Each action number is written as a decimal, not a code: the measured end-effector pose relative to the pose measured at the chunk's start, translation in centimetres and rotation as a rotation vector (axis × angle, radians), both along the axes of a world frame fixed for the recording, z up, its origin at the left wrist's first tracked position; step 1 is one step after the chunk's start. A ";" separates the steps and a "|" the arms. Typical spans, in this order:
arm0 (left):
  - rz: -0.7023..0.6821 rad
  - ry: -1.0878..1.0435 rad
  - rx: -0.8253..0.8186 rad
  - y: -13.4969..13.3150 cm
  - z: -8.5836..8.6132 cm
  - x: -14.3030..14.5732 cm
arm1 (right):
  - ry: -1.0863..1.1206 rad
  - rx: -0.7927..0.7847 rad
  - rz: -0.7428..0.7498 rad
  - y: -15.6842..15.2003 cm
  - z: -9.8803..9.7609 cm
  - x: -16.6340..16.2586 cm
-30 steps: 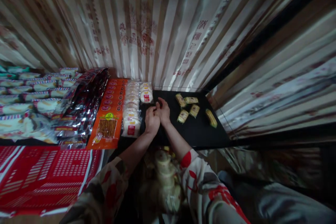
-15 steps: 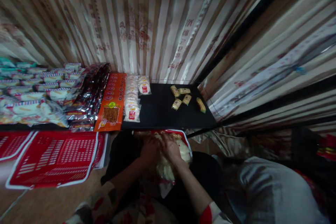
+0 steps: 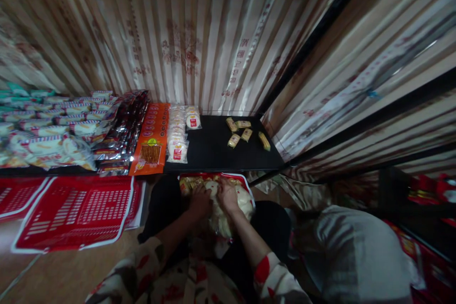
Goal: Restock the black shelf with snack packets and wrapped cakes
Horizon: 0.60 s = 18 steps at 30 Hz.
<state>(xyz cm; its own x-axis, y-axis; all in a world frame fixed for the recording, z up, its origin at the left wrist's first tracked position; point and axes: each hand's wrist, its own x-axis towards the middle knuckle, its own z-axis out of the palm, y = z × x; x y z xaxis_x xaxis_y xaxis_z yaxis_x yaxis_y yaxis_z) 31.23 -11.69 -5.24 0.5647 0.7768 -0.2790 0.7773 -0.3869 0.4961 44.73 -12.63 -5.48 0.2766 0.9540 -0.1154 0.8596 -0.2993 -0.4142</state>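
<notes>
A red basket (image 3: 245,183) with a pale rim rests between my knees, under the front edge of the black shelf (image 3: 210,152). Inside lie white round rice cracker packets (image 3: 243,201) and small yellow-wrapped snacks (image 3: 190,183). My left hand (image 3: 200,201) reaches into it, fingers curled against one round rice cracker packet (image 3: 212,188). On that packet's other side is my right hand (image 3: 228,195), its fingers bent and closed in on it. Dim light blurs the fingertips.
Rice cracker packets (image 3: 177,137) stand in rows on the shelf beside an orange snack bag (image 3: 151,140). Several small yellow packs (image 3: 234,140) lie farther right. Dark red bags (image 3: 123,128) and white snack packs (image 3: 53,145) fill the left. Another red basket (image 3: 76,209) is below; a person's grey-clad leg (image 3: 356,251) is at right.
My view has shifted slightly. Both hands stay in the basket; they have drawn a little apart and a round rice cracker packet now shows between them.
</notes>
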 end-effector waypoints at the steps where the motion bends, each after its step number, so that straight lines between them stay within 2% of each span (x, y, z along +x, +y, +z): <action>1: 0.009 -0.002 0.008 -0.1 0.0 0.1 | -0.050 -0.014 -0.004 -0.1 0.1 0.0; 4: 0.020 -0.017 0.034 -0.4 -0.1 0.2 | -0.086 -0.139 -0.008 -0.2 0.2 0.4; 6: 0.029 -0.031 0.042 -0.6 -0.3 0.3 | -0.019 -0.142 0.009 -0.2 0.1 0.8; 13: 0.079 -0.119 0.035 -1.1 -1.0 0.2 | 0.291 0.225 -0.137 -0.4 -0.1 1.1; 18: 0.147 -0.198 0.056 -1.3 -1.1 0.7 | 0.412 0.367 -0.211 -0.7 1.0 0.5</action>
